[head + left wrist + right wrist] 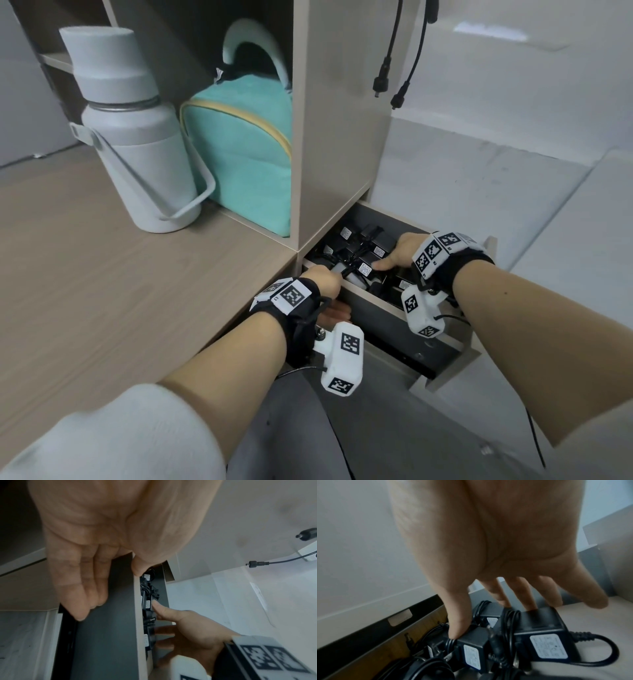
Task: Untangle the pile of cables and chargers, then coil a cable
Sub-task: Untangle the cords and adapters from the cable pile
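Pale wooden shelving stands in front of me, with a white flask (133, 133) and a teal bag (239, 161) on the upper ledge, and below them a drawer (387, 329) pulled out over a light floor. Inside the drawer lies the pile of chargers (359, 253), black blocks with white labels and thin black cables (510, 623) wound round and between them. My left hand (323, 279) grips the drawer's side wall, thumb over the top edge and fingers (82, 592) lying straight down the dark outer face. My right hand (399, 253) reaches into the pile with fingers spread and nearly straight, thumb pressing on one charger (471, 639) and fingertips touching another charger (544, 632) behind it; it has not closed round anything. As I judge it, the work has barely begun: nothing is lifted out, the cords are crossed over one another, and all the untangling and the coiling lie ahead. Two plug ends (388, 89) dangle from above the shelf, apart from the pile.
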Action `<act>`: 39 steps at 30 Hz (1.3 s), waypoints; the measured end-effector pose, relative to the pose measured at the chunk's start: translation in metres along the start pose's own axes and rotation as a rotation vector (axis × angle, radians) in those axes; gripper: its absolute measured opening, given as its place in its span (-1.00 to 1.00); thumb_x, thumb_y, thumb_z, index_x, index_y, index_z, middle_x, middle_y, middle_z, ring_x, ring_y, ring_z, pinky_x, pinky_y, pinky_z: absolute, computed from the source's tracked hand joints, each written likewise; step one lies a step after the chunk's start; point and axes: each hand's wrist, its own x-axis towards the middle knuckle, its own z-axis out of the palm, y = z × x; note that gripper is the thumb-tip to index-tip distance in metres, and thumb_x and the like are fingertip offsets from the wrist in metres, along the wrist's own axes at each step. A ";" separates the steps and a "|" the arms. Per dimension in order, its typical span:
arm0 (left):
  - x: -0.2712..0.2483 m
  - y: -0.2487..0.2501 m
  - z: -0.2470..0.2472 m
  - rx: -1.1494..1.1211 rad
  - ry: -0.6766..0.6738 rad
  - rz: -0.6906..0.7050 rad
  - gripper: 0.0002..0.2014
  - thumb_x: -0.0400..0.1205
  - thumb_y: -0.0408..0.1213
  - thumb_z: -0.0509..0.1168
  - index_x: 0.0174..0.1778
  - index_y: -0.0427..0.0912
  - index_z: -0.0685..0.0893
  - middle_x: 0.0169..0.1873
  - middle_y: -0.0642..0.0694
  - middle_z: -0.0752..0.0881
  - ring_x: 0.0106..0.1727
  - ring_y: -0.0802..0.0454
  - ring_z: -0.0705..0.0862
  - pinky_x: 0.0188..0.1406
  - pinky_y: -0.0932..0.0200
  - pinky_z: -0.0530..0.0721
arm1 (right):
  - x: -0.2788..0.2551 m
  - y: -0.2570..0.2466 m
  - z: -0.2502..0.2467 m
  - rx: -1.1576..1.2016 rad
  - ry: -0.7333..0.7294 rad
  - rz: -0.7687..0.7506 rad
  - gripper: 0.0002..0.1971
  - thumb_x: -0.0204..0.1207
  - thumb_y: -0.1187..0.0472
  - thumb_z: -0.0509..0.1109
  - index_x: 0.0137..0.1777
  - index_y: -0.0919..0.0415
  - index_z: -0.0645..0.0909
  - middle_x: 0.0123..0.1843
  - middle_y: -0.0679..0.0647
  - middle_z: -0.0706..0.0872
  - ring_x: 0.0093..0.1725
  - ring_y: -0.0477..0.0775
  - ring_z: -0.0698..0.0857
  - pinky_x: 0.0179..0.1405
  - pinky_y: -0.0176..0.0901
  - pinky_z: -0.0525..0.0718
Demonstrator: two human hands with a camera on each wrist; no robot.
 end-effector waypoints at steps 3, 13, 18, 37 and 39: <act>-0.006 -0.004 -0.008 0.022 -0.011 0.016 -0.59 0.84 -0.09 0.14 -0.12 -0.41 0.46 -0.49 -0.33 0.74 -0.19 -0.25 0.72 0.30 -0.29 0.70 | -0.020 -0.001 -0.008 0.039 0.069 -0.002 -0.33 0.56 -0.30 0.41 0.34 0.33 0.58 0.28 0.20 0.70 0.31 0.24 0.67 0.38 0.02 0.59; -0.128 0.025 -0.072 0.021 0.012 0.438 -0.83 0.76 -0.40 0.23 -0.02 -0.45 0.65 -0.29 -0.32 0.76 -0.38 -0.12 0.75 -0.40 0.00 0.83 | -0.129 -0.072 -0.043 0.417 0.019 -0.299 -0.72 0.63 0.13 0.50 0.00 0.41 0.66 -0.20 0.32 0.83 -0.29 0.23 0.77 -0.08 0.16 0.81; -0.201 0.023 -0.160 0.062 0.327 0.688 -0.88 0.71 -0.47 0.24 -0.02 -0.44 0.66 -0.26 -0.30 0.74 -0.39 -0.11 0.72 -0.40 0.06 0.82 | -0.204 -0.161 -0.045 0.404 -0.012 -0.616 -0.73 0.67 0.13 0.46 0.08 0.38 0.59 -0.13 0.37 0.83 -0.25 0.23 0.77 -0.11 0.10 0.83; -0.339 -0.134 -0.494 0.846 0.980 0.296 -0.82 0.66 -0.15 0.35 0.12 -0.02 0.80 0.04 0.03 0.79 0.10 -0.01 0.72 0.13 0.11 0.64 | -0.293 -0.514 0.084 -0.049 0.118 -1.334 -0.68 0.63 0.36 0.30 0.34 0.15 0.66 0.33 0.14 0.72 0.25 0.11 0.68 0.16 -0.14 0.61; -0.342 -0.143 -0.509 0.907 0.924 0.211 -0.77 0.67 -0.09 0.34 0.21 0.03 0.78 0.14 0.06 0.76 0.19 0.00 0.70 0.20 0.11 0.63 | -0.292 -0.536 0.091 -0.190 0.119 -1.348 -0.52 0.61 0.46 0.24 0.49 0.13 0.59 0.50 0.15 0.61 0.51 0.15 0.54 0.39 -0.13 0.48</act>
